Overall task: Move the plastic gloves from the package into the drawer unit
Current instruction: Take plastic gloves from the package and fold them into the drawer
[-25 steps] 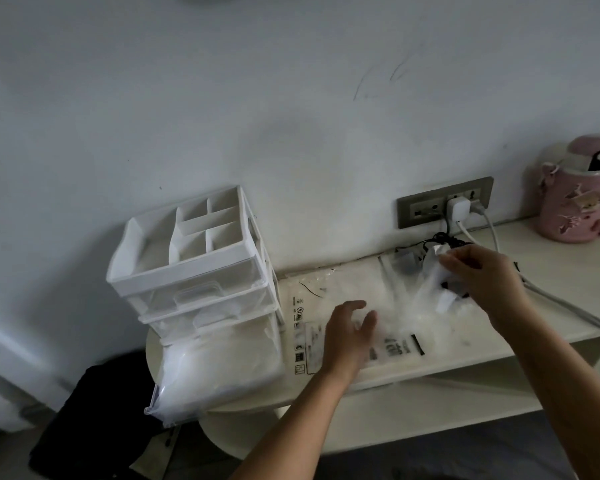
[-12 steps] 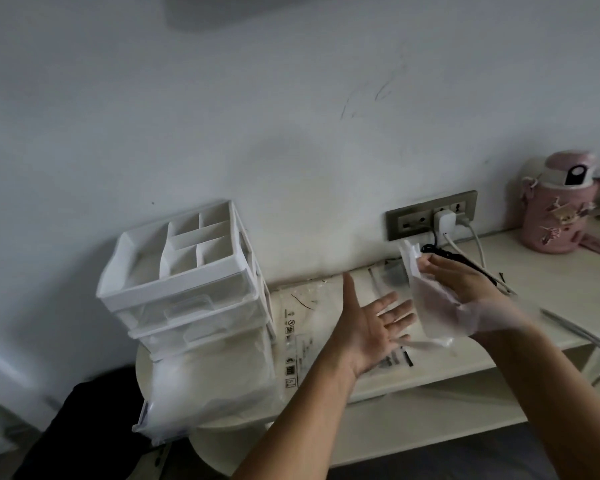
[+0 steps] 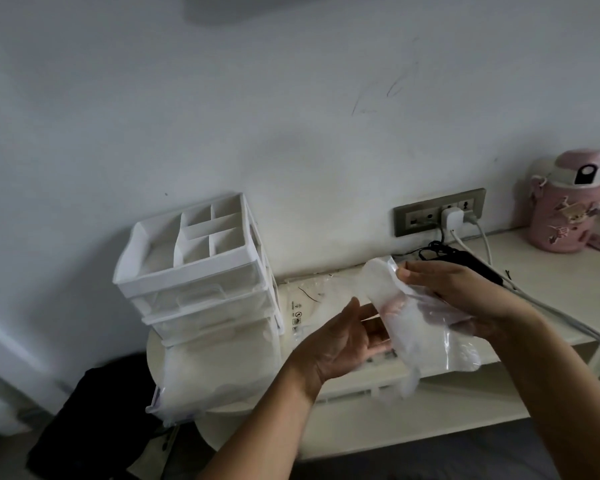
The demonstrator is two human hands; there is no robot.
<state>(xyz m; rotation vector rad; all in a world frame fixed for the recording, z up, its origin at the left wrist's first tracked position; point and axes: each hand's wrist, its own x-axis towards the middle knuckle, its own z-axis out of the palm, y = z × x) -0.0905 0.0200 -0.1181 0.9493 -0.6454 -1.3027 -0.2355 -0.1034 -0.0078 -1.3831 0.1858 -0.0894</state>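
Observation:
A stack of clear plastic gloves [image 3: 416, 330] hangs in the air above the desk, between my hands. My right hand [image 3: 465, 296] grips its upper end, thumb on top and fingers showing through the plastic. My left hand [image 3: 340, 341] is turned palm up, and its straight fingers touch the stack from the left. The flat printed package [image 3: 309, 306] lies on the desk behind my left hand. At the left stands the white drawer unit [image 3: 194, 271]. Its bottom drawer [image 3: 215, 368] is pulled out and heaped with clear plastic.
A wall socket with a white charger [image 3: 451, 216] sits behind my right hand. Black and white cables [image 3: 492, 278] trail right across the cream desk [image 3: 551, 271]. A pink bottle [image 3: 565, 209] stands far right. Something dark [image 3: 94, 410] lies on the floor below the drawers.
My right hand lifted the gloves off the package and carried them left. My left hand rose from the package, turned palm up and met the stack.

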